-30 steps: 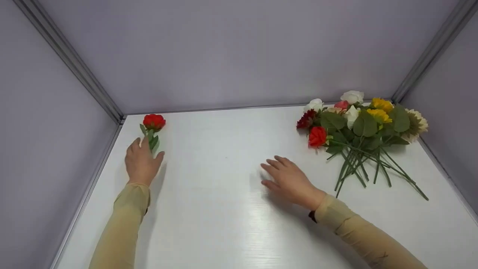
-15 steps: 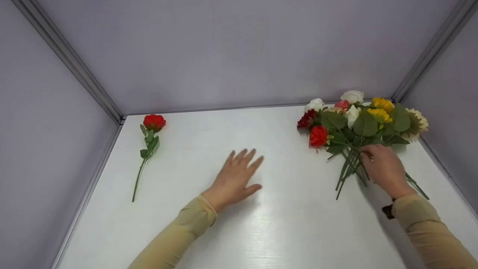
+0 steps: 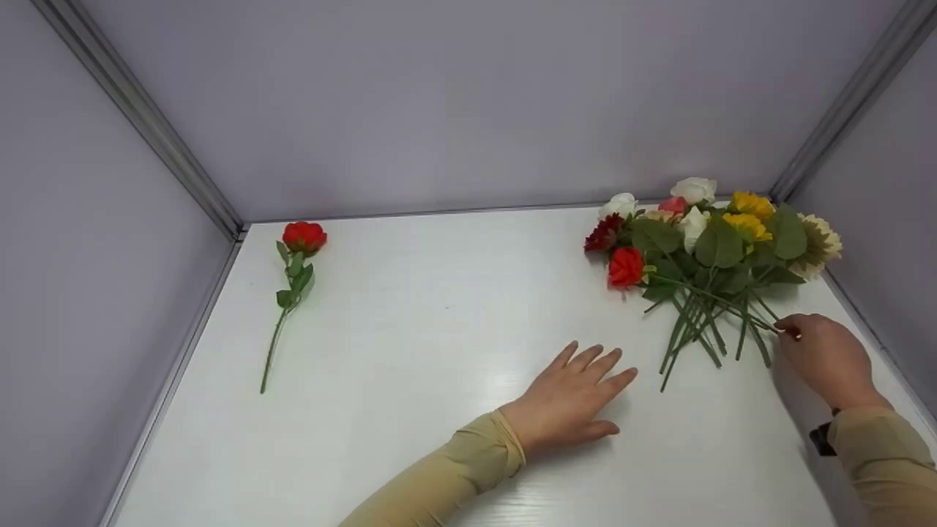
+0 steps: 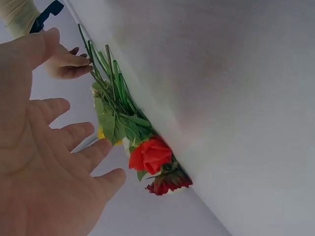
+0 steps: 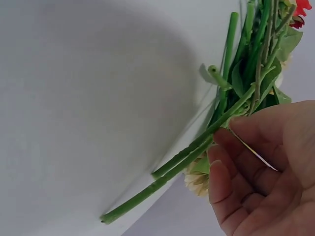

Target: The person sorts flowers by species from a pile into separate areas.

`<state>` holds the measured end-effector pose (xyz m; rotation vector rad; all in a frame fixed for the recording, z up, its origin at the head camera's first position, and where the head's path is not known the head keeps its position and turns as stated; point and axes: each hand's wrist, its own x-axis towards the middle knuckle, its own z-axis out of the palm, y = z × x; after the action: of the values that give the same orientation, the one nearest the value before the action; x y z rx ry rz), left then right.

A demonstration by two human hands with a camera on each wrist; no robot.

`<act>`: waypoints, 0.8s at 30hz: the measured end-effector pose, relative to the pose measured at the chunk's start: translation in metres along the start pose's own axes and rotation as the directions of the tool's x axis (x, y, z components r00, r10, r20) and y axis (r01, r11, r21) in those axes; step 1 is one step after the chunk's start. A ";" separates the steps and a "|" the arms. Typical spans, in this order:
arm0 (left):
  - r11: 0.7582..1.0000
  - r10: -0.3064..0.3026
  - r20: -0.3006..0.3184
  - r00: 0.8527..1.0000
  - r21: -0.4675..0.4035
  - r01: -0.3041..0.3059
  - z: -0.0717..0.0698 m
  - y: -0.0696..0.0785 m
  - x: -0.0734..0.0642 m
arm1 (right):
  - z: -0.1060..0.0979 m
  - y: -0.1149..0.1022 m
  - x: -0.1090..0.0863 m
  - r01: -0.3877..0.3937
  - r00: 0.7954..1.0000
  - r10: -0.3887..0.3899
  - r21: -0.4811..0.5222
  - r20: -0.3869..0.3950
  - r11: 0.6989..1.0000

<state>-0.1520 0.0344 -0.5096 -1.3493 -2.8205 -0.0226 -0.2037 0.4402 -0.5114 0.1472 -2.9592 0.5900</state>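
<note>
At the right of the head view lies a heap of artificial flowers, red, white and yellow heads to the back and green stems to the front. My right hand is at the heap's right side, thumb and forefinger pinching a long flower stem a little above its cut end. A second stem runs alongside it. My left hand, palm down with fingers spread, hovers over the table left of the stems and holds nothing. In the left wrist view the left hand's fingers overlap part of the heap.
A single red flower with a leafy stem lies apart on the left of the white table. Grey panels enclose the table at the back and both sides.
My left hand has left the single red flower and moved right across the table. My right hand has gone right to the heap, along the stems, and now pinches one.
</note>
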 end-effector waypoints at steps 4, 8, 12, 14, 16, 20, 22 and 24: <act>1.000 0.002 0.017 1.000 -0.012 -0.002 0.004 0.007 0.005 | 0.003 0.004 -0.001 0.024 1.000 -0.024 -0.019 -0.015 1.000; 1.000 0.007 0.023 1.000 -0.024 -0.007 0.004 0.009 0.005 | 0.004 0.005 -0.002 0.039 0.999 -0.040 -0.029 -0.028 0.999; 0.999 0.007 0.031 0.999 -0.040 -0.006 0.004 0.008 0.005 | 0.003 0.005 -0.004 0.025 0.999 -0.026 -0.015 -0.020 1.000; 0.999 0.006 0.035 0.999 -0.050 -0.005 0.004 0.007 0.004 | 0.003 0.005 -0.005 0.015 1.000 -0.015 -0.014 -0.010 1.000; 0.998 0.005 0.036 0.999 -0.058 -0.003 0.005 0.007 0.004 | 0.002 0.005 -0.006 0.007 1.000 -0.007 -0.020 0.003 1.000; 0.998 0.004 0.037 0.999 -0.068 -0.002 0.006 0.006 0.004 | 0.001 0.004 -0.008 0.003 1.000 -0.003 -0.046 0.016 0.999; 0.997 0.004 0.039 0.999 -0.073 -0.001 0.006 0.006 0.004 | 0.002 0.003 -0.009 0.009 1.000 -0.007 -0.050 0.023 0.999; 0.997 0.004 0.038 0.999 -0.072 -0.001 0.006 0.006 0.004 | 0.002 0.002 -0.010 0.016 1.000 -0.015 -0.045 0.026 0.999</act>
<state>-0.1502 0.0412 -0.5152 -1.3818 -2.8759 -0.1004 -0.1938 0.4415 -0.5154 0.1744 -2.9902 0.5231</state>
